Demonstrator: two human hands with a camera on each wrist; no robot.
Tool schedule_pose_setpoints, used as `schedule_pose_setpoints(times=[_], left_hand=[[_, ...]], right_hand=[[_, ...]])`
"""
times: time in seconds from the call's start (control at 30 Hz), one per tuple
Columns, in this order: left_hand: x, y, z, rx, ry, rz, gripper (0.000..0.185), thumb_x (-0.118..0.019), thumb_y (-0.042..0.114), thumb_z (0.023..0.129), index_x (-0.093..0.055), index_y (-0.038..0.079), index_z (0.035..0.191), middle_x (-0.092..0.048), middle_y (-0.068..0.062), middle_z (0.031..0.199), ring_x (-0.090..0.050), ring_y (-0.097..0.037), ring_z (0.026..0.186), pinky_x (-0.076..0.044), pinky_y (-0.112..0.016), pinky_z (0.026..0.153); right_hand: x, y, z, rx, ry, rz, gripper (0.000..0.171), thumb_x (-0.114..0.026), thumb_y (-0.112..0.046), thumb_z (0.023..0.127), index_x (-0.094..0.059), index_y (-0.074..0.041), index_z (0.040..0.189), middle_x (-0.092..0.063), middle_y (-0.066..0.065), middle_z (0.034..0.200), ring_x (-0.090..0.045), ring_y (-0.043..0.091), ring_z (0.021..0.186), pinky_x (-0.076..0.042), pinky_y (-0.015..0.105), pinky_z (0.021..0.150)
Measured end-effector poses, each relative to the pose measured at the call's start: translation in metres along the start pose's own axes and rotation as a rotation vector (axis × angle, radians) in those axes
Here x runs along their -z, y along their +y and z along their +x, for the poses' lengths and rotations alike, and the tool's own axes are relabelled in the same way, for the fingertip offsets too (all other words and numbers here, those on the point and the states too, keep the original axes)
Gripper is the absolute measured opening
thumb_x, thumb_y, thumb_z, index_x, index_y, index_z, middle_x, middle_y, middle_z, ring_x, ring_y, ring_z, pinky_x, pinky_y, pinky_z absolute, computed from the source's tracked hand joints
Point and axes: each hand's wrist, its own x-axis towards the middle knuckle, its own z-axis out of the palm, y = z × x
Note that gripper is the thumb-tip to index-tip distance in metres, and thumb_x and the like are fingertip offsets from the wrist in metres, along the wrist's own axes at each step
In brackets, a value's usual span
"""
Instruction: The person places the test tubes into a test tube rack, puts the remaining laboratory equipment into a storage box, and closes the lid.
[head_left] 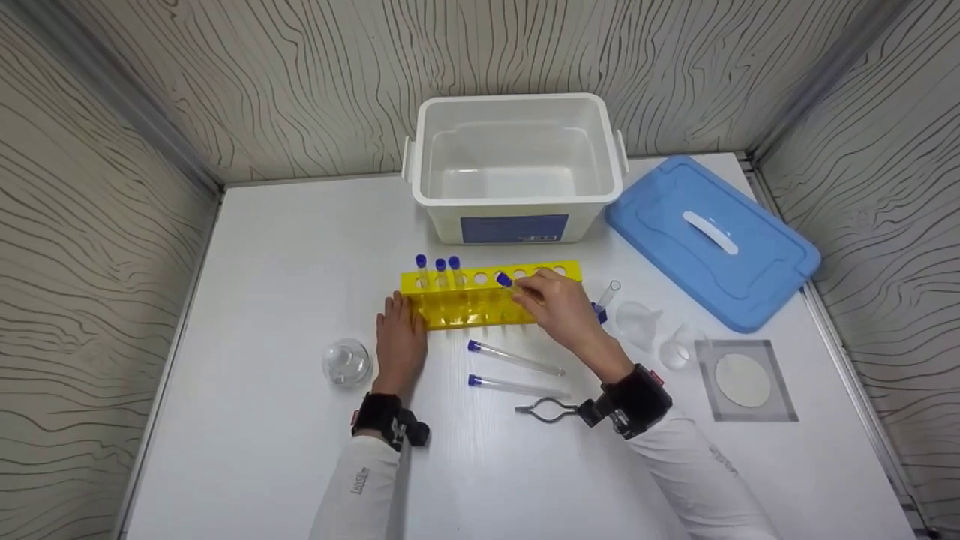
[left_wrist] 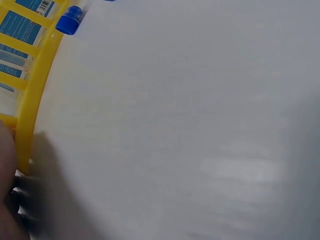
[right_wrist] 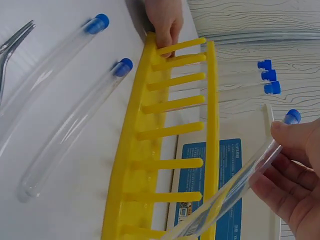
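Head view: a yellow rack [head_left: 487, 296] is seen in the middle of a white table [head_left: 285, 255]. The near left end of the rack is touched by the left hand [head_left: 399, 341], and its fingers look straight and flat. A test tube with a blue cap [head_left: 505, 280] is pinched by the right hand [head_left: 562, 307], and the tube is held tilted over the top of the rack. Three more tubes with blue caps [head_left: 441, 271] are stood upright in holes at the left end of the rack. Two tubes [head_left: 516, 358] are laid on the table just in front of the rack. A metal clamp [head_left: 546, 409] is laid near them, close to the right wrist.

In the right wrist view, the held tube [right_wrist: 235, 187] is seen gripped between the thumb and fingers [right_wrist: 292, 137], and its lower end is poked down between the yellow bars of the rack [right_wrist: 165, 150]. The other hand [right_wrist: 165, 22] is seen at the far end of the rack.

Behind the rack, an open white box [head_left: 516, 169] is stood. A blue lid [head_left: 709, 240] is laid to its right. A round glass flask [head_left: 346, 362] is laid to the left of the left hand. A clear funnel [head_left: 639, 319] and a white round paper [head_left: 742, 379] are laid on the right.
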Motion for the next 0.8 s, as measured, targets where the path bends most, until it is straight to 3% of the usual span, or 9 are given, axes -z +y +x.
schedule_pose_setpoints(times=[0.2, 0.43, 0.8], left_hand=[[0.000, 0.000, -0.001, -0.002, -0.001, -0.006, 0.058, -0.029, 0.033, 0.107, -0.022, 0.005, 0.157, -0.016, -0.012, 0.167, -0.011, -0.030, 0.157, -0.006, -0.048, 0.129], [0.001, -0.001, -0.001, -0.037, 0.028, 0.001, 0.057, -0.030, 0.031, 0.107, -0.027, 0.001, 0.155, -0.020, -0.015, 0.165, -0.015, -0.033, 0.155, -0.010, -0.051, 0.128], [0.000, -0.002, 0.000, -0.014, 0.009, 0.012, 0.057, -0.028, 0.032, 0.107, -0.024, 0.003, 0.156, -0.017, -0.014, 0.166, -0.013, -0.031, 0.156, -0.007, -0.049, 0.129]], right_hand=[[0.011, -0.008, 0.008, -0.049, 0.114, 0.179, 0.023, -0.072, -0.015, 0.090, -0.075, -0.002, 0.109, -0.071, 0.012, 0.095, -0.070, 0.023, 0.086, -0.063, 0.034, 0.077], [0.016, -0.019, 0.020, -0.125, 0.171, 0.361, 0.027, -0.071, -0.018, 0.091, -0.073, -0.002, 0.112, -0.071, 0.012, 0.104, -0.068, 0.023, 0.095, -0.062, 0.029, 0.084], [0.009, -0.031, 0.035, -0.035, 0.292, 0.513, 0.027, -0.070, -0.018, 0.092, -0.072, 0.000, 0.112, -0.070, 0.012, 0.101, -0.070, 0.022, 0.095, -0.059, 0.021, 0.086]])
